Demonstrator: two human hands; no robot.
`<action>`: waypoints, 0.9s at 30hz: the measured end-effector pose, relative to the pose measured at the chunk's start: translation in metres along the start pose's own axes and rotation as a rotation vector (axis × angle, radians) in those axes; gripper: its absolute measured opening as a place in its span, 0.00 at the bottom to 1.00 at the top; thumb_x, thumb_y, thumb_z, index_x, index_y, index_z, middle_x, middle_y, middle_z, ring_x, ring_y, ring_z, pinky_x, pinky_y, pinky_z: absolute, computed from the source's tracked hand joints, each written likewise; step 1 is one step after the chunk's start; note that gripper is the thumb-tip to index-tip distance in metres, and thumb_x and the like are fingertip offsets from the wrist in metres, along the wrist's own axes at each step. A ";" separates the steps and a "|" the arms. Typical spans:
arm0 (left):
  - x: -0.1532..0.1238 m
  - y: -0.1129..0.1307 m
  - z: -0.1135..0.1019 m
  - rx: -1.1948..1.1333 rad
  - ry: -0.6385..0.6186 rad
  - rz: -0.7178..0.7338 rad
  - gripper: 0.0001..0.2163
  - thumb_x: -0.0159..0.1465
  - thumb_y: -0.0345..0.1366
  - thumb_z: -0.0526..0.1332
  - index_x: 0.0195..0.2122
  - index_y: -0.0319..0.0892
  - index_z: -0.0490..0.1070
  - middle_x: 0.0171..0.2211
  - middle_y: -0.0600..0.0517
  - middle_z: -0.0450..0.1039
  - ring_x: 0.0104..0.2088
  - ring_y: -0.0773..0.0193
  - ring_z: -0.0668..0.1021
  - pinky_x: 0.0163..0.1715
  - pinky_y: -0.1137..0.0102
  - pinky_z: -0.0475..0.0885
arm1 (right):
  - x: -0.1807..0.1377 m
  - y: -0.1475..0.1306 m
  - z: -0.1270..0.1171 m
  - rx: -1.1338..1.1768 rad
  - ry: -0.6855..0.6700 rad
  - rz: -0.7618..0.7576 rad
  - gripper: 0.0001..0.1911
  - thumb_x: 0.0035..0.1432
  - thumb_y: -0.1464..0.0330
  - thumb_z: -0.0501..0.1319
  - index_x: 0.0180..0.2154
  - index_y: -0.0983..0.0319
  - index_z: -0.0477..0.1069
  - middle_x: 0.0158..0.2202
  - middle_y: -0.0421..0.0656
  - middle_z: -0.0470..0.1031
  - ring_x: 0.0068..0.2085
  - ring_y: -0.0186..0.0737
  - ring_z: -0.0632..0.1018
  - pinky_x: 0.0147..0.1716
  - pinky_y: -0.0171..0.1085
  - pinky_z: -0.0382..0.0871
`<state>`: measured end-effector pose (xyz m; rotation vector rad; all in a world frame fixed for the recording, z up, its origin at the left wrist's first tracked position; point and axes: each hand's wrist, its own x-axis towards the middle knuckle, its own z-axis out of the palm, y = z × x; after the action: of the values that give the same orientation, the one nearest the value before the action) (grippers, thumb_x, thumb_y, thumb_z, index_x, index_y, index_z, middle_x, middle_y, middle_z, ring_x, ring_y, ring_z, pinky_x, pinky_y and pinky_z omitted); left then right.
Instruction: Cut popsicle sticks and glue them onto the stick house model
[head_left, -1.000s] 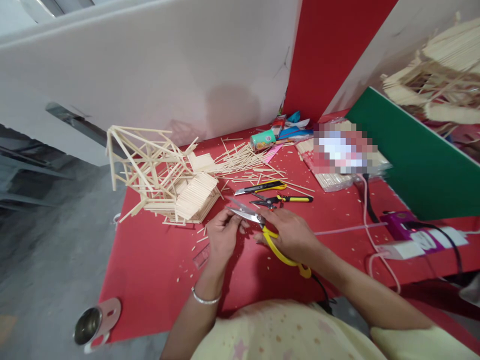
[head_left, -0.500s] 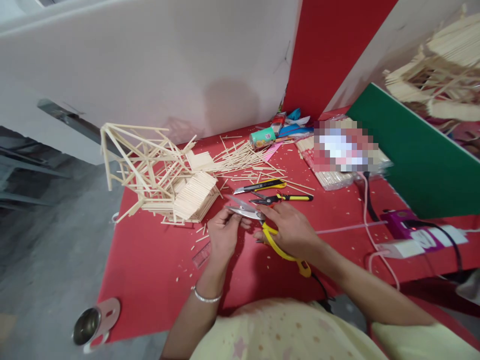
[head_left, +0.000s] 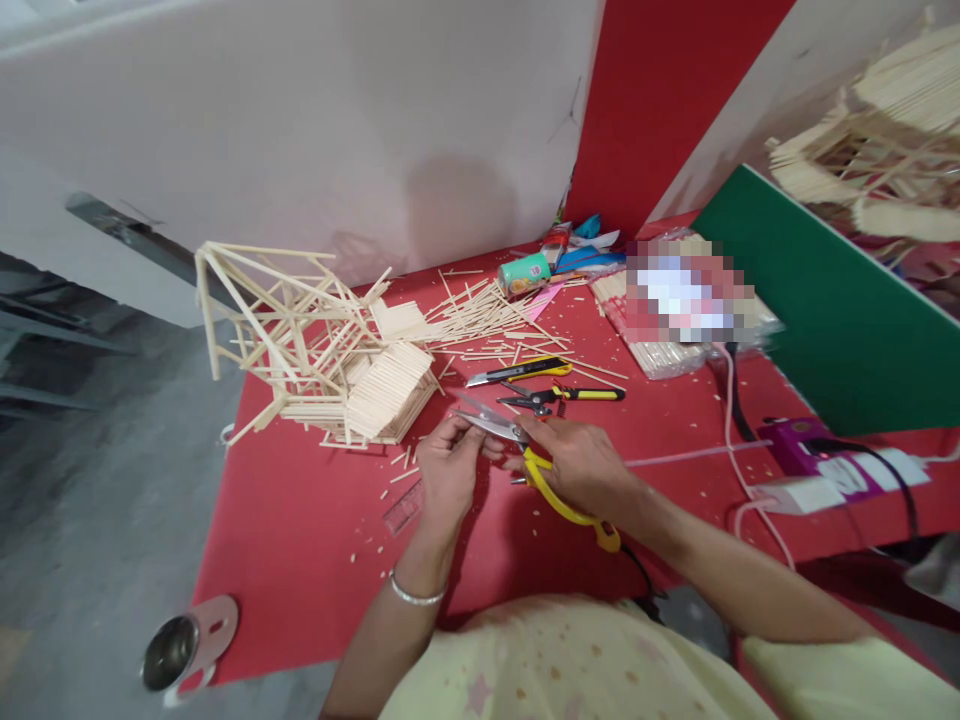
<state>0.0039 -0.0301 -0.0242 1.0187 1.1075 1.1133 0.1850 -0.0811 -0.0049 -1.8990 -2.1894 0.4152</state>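
Observation:
My right hand grips yellow-handled scissors whose metal blades point left towards my left hand. My left hand's fingers are pinched together at the blade tips, holding something too small to make out. Both hands hover low over the red table. A model of thin wooden sticks stands just beyond my left hand. Loose sticks lie scattered behind it.
A utility knife and yellow-handled pliers lie just past my hands. A pack of sticks, a green can, a green board, a power strip with cables and a steel cup at the near left edge surround the workspace.
Both hands have stayed almost in place; the scissors tilted very slightly. The view shifted a little.

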 end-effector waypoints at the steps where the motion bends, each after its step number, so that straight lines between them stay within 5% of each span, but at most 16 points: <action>1: 0.000 0.001 0.001 -0.026 0.004 -0.014 0.09 0.59 0.39 0.69 0.31 0.38 0.75 0.23 0.51 0.79 0.22 0.64 0.80 0.25 0.71 0.77 | 0.000 0.000 0.001 0.002 -0.008 0.005 0.35 0.64 0.44 0.53 0.61 0.60 0.67 0.44 0.51 0.81 0.41 0.46 0.80 0.34 0.36 0.62; 7: 0.004 0.004 0.008 -0.150 0.031 -0.068 0.14 0.54 0.41 0.73 0.34 0.38 0.76 0.27 0.50 0.80 0.22 0.65 0.80 0.24 0.71 0.77 | 0.004 0.004 -0.002 0.029 0.007 0.042 0.28 0.65 0.47 0.54 0.55 0.57 0.72 0.36 0.46 0.83 0.34 0.41 0.81 0.29 0.35 0.55; 13: 0.003 0.005 0.006 -0.193 0.040 -0.091 0.16 0.54 0.42 0.73 0.37 0.38 0.75 0.28 0.49 0.80 0.22 0.67 0.80 0.21 0.74 0.75 | 0.016 0.027 -0.020 -0.273 0.113 0.325 0.28 0.65 0.46 0.51 0.57 0.54 0.71 0.30 0.47 0.81 0.31 0.46 0.79 0.27 0.36 0.51; 17: 0.001 0.011 0.004 -0.207 0.004 -0.082 0.17 0.56 0.42 0.72 0.41 0.39 0.72 0.29 0.50 0.80 0.23 0.66 0.80 0.21 0.75 0.73 | 0.021 0.056 -0.019 -0.374 0.117 0.426 0.29 0.66 0.50 0.52 0.60 0.58 0.68 0.35 0.50 0.80 0.35 0.49 0.80 0.28 0.37 0.56; 22: -0.001 0.023 -0.001 -0.262 -0.040 -0.120 0.17 0.57 0.44 0.71 0.38 0.41 0.67 0.30 0.50 0.80 0.21 0.66 0.79 0.17 0.76 0.70 | 0.018 0.071 -0.022 -0.364 0.175 0.380 0.27 0.66 0.57 0.53 0.62 0.63 0.67 0.44 0.55 0.78 0.43 0.52 0.78 0.35 0.40 0.64; 27: -0.002 0.028 -0.010 -0.382 -0.066 -0.147 0.15 0.57 0.41 0.72 0.37 0.43 0.69 0.40 0.49 0.80 0.20 0.74 0.74 0.13 0.81 0.59 | 0.011 0.021 -0.035 -0.011 0.413 0.115 0.19 0.69 0.60 0.51 0.49 0.60 0.77 0.47 0.50 0.79 0.50 0.48 0.76 0.51 0.44 0.67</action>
<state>-0.0101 -0.0272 0.0015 0.6591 0.8594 1.1102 0.2145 -0.0650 0.0201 -1.9163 -1.8244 0.0210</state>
